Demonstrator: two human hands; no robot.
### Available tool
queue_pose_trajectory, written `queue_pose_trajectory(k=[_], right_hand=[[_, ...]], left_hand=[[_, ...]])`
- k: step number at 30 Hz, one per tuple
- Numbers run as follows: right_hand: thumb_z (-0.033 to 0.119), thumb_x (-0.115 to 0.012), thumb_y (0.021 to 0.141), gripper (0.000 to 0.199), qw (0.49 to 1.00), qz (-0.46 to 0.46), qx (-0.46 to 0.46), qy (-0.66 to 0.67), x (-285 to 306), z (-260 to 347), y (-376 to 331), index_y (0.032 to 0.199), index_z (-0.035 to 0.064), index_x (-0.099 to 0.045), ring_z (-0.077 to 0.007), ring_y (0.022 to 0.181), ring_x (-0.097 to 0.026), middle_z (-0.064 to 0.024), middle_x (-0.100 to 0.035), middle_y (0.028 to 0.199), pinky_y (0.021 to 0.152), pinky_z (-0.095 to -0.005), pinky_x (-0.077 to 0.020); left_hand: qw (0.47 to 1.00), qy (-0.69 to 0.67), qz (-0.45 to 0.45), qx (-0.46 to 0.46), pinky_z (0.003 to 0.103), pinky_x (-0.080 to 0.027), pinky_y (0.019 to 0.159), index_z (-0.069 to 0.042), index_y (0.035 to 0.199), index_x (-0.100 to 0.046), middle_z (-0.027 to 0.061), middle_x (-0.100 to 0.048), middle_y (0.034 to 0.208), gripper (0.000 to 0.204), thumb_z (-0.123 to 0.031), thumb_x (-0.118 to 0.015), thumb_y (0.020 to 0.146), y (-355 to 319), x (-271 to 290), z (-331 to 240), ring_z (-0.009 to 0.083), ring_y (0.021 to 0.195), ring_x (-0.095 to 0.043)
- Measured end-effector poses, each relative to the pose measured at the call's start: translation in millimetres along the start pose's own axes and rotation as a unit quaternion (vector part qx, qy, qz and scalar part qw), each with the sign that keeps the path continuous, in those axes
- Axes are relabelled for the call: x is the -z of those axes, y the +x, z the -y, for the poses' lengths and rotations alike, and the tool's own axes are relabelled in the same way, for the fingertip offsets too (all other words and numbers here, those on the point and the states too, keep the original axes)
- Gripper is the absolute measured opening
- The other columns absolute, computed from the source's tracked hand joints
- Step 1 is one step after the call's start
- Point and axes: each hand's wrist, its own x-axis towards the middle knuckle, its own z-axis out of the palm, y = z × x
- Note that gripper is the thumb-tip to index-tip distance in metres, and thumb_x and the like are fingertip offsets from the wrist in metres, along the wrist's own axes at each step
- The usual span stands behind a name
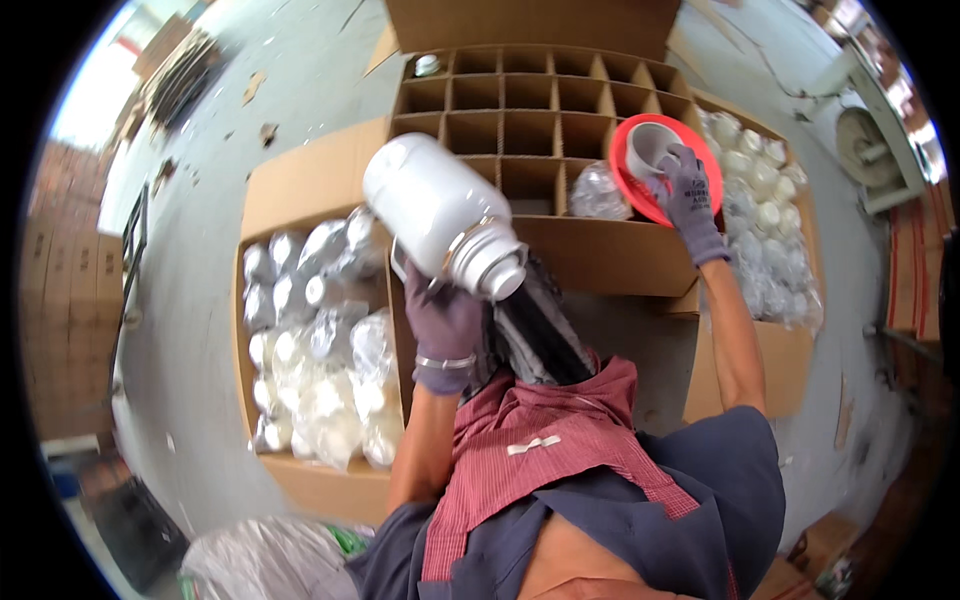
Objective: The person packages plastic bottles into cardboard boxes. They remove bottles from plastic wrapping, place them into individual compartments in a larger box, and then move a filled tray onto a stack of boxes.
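My left hand, in a purple-grey glove, is closed round the handle of a large white thermos jug. The jug is tilted, its stepped neck and cap pointing down to the right. An orange-brown band runs round its shoulder. On the right, my gloved right hand grips the edge of a white cup. That cup sits in a round red basin, which rests on the corner of the divided cardboard box. A plastic-wrapped item lies in a compartment beside the basin.
An open carton of plastic-wrapped white and silvery items stands at the left. Another carton of wrapped items is at the right. One pale item is in the divided box's far left corner. Stacked boxes line the left side.
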Motion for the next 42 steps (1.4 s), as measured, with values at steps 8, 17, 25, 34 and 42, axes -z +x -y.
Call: queue_pose_trajectory(k=[8,17,25,34,42], right_hand=[[0.029,-0.081,0.068,0.066,0.927,-0.025,0.273,0.255,33.1,163.8,-15.4,0.121,0.0017,-0.051,-0.0394,0.109,-0.051,-0.0191,-0.048,0.127,0.095,-0.0476,-0.0441],[0.034,-0.064,0.087,0.056,0.865,-0.092,-0.041,0.492,-60.2,184.5,-37.7,0.129,-0.0001,-0.049,-0.0319,0.113,-0.056,-0.0185,-0.056,0.123,0.099,-0.0436,-0.0442],[0.043,-0.046,0.098,0.044,0.761,0.248,-0.008,0.6,-59.0,203.2,-12.1,0.119,0.005,-0.054,-0.0233,0.095,-0.062,-0.0101,-0.063,0.106,0.088,-0.0385,-0.0505],[0.036,-0.053,0.094,0.036,0.605,0.616,-0.087,0.497,-48.8,223.8,72.8,0.097,0.0027,-0.066,-0.0109,0.079,-0.064,-0.0047,-0.066,0.084,0.07,-0.0256,-0.0525],[0.041,-0.068,0.079,0.07,0.646,0.613,0.123,0.438,-21.5,223.8,45.9,0.136,0.0059,-0.05,-0.0277,0.123,-0.049,-0.0155,-0.053,0.128,0.105,-0.0359,-0.0356]], left_hand=[[0.972,-0.225,-0.066,-0.001,0.028,-0.049,0.09,-0.003,0.131,-0.042,0.0072,-0.057,0.117,0.042,-0.001,-0.049,0.09,12.2,-21.9,8.3,0.017,0.109,-0.056],[0.922,-0.377,-0.084,0.016,0.029,-0.048,0.089,-0.009,0.134,-0.041,0.0062,-0.054,0.122,0.036,-0.021,-0.042,0.101,-3.5,-44.1,16.3,0.016,0.103,-0.057],[0.95,-0.13,0.271,0.087,0.028,-0.045,0.091,-0.002,0.122,-0.057,0.0081,-0.058,0.123,0.056,-0.043,-0.068,0.086,25.6,61.7,14.6,0.0143,0.113,-0.054],[0.85,0.22,0.39,-0.278,0.05,-0.034,0.106,-0.022,0.117,-0.066,0.0131,-0.05,0.134,0.033,-0.017,-0.062,0.085,-11.5,77.1,21.7,0.0373,0.125,-0.044],[0.928,0.25,0.272,-0.051,0.04,-0.045,0.098,-0.011,0.116,-0.065,0.0106,-0.064,0.113,0.032,-0.005,-0.059,0.085,-6.1,191.1,25.1,0.0276,0.109,-0.059]])
